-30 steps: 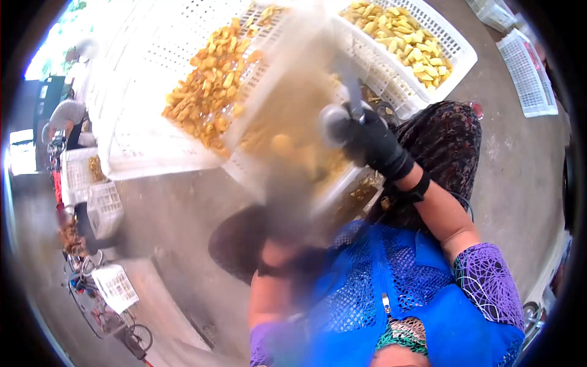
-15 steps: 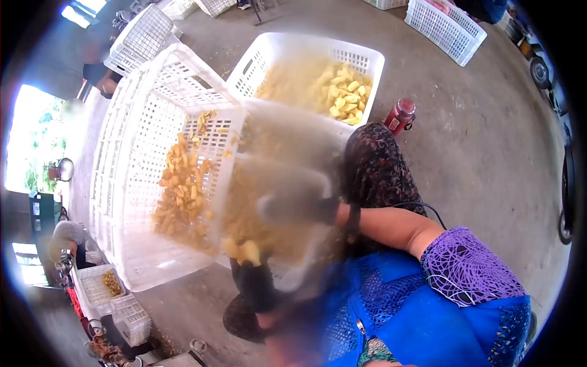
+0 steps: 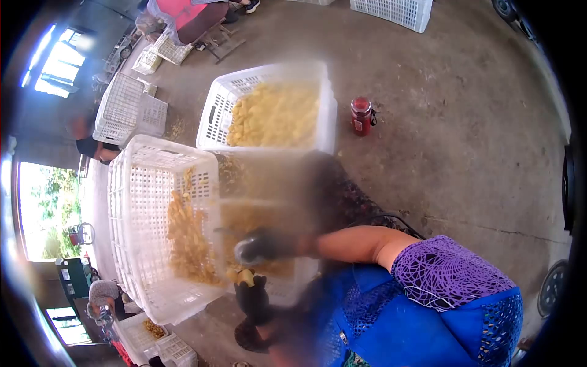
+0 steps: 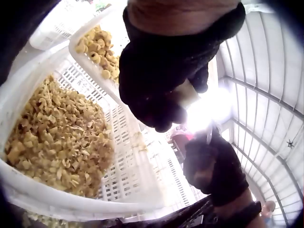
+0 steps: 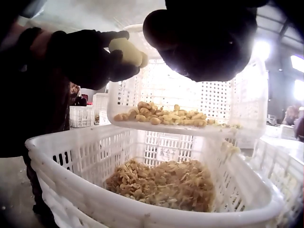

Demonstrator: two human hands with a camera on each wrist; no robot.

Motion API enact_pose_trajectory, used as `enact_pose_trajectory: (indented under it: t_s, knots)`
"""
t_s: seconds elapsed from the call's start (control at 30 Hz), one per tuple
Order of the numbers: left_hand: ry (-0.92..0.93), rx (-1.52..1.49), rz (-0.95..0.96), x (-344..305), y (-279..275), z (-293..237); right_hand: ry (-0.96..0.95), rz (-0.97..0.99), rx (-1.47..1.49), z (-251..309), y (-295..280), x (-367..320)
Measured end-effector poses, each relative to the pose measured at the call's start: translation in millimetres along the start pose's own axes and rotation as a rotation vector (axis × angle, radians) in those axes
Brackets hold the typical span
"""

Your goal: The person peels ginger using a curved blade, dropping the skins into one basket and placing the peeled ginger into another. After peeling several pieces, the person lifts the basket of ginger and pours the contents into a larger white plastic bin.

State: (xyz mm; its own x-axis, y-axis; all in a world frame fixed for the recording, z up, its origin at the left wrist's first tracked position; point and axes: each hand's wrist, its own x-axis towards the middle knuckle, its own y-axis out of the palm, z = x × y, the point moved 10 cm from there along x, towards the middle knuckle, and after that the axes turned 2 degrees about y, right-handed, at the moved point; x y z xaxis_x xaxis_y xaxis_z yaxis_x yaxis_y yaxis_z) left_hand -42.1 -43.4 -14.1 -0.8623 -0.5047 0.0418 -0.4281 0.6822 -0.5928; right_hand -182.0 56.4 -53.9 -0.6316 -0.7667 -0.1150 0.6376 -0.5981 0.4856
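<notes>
The right hand (image 3: 269,244) had just come in from over the middle of the scrapings crate (image 5: 156,214) to just beside the left hand (image 3: 254,300), so that the two now met over that crate's near side. The left hand's fingers and thumb were curled round a pale, peeled-looking root piece (image 5: 126,51), pinching it with one end sticking out towards the other glove. The right hand's fingers were curled round a shiny metal tool (image 3: 247,251), its type lost in glare and blur; whether it touched the piece, I could not tell. The move brought tool and piece into working reach of each other, so that piece looked to be the one in hand, neither dropped nor set aside. Brownish root pieces (image 5: 166,115) lay in the tilted crate (image 3: 125,202) alongside, and yellow pieces (image 3: 269,116) filled much of the far crate (image 3: 327,125).
</notes>
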Motion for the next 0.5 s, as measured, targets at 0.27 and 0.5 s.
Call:
enact_pose_trajectory:
  t_s: [0.27,0.5]
  knots:
    - [0.806,1.022,0.020,-23,36,-34,0.043,-0.095,0.006,3,-6,0]
    - [0.332,0.238,0.087,2,32,-16,-0.164,-0.022,-0.231,-11,-2,21]
